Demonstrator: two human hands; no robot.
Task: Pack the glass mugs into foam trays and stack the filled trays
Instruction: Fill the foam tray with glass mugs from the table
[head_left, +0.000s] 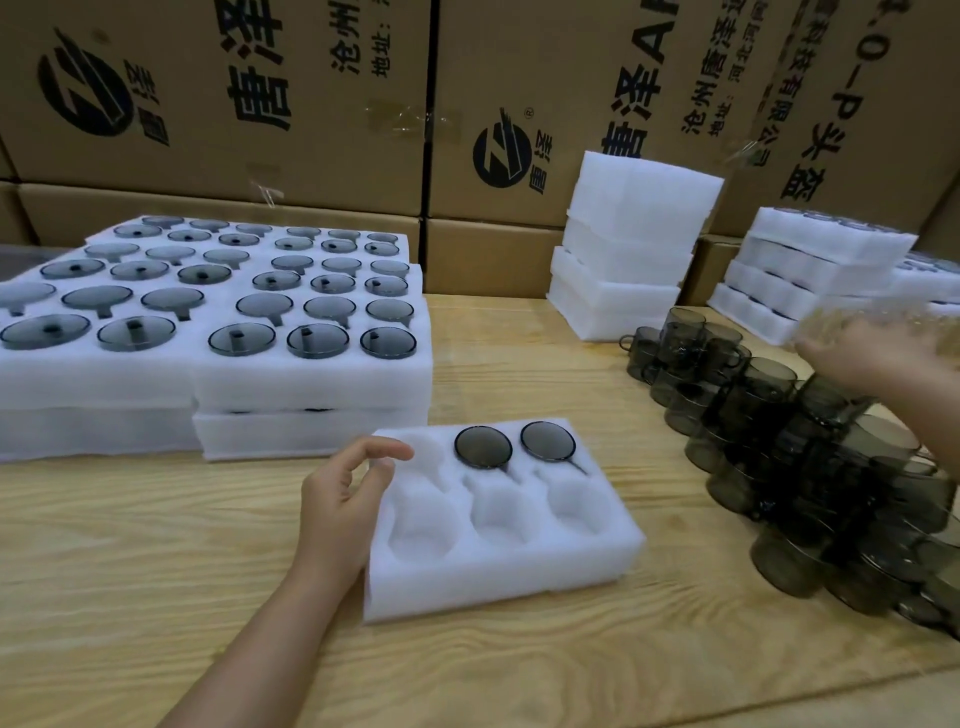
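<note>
So the tray sat on the table right in front of the person, with two mugs seated in the back row, middle and right pockets, and the other four pockets empty. The left hand was at the tray's left edge by the back corner, fingers loosely curled, thumb and forefinger apart, nothing in it as far as anyone could see. The right hand was out to the right above the mug pile, and it was way too blurry to say how its fingers sat or whether it had anything. Honestly the pile was the scary bit: loose glass heaped a few layers high with a forearm passing right over it, so one brush of the arm or one mug pulled from low down could probably send the rest rolling or clinking together. The foam also looked light, so pushing a mug in without the left hand steadying it might shove the tray sideways. And if a handle missed its little slot, that mug would likely sit proud and the tray would rock once it went onto the filled stacks at the left.
</note>
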